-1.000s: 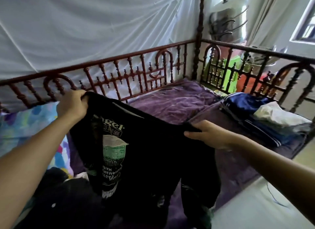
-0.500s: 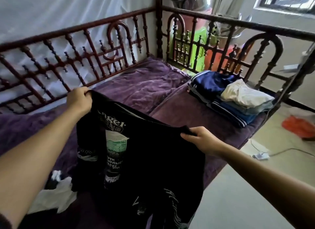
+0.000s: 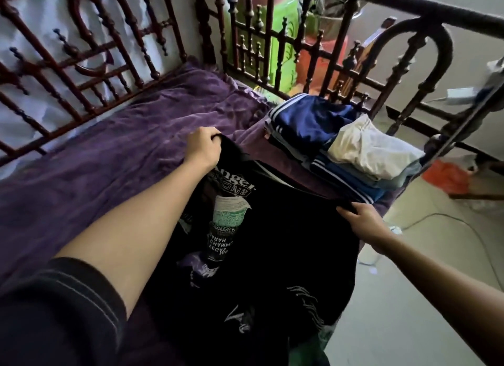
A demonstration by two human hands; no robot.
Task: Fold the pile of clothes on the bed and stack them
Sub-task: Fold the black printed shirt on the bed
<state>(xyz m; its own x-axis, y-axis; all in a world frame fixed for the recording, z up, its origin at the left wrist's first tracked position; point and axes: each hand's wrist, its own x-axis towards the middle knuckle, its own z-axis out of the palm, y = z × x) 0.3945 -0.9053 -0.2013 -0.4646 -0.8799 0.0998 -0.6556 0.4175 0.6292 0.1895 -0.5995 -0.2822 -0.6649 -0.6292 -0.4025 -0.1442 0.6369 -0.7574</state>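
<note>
A black T-shirt (image 3: 281,245) with white and green print hangs spread between my hands above the purple bed sheet (image 3: 103,158). My left hand (image 3: 203,148) grips its upper left edge. My right hand (image 3: 360,219) pinches the upper right edge near the bed's side. Behind the shirt, at the bed's far right corner, sits a stack of folded clothes (image 3: 338,147): navy pieces with white stripes, a pale blue one, and a cream one on top. The shirt's lower part drapes down toward me and hides the bed beneath it.
A dark red turned-wood railing (image 3: 90,65) runs along the bed's far side and a darker railing (image 3: 403,46) along its foot. Beyond it stand green and orange items. On the floor to the right lie an orange cloth (image 3: 447,174) and a white cable (image 3: 436,218).
The view has swung right and down toward the foot of the bed. Both hands carried the black T-shirt that way, closer to the folded stack. The pile at the left has left the view.
</note>
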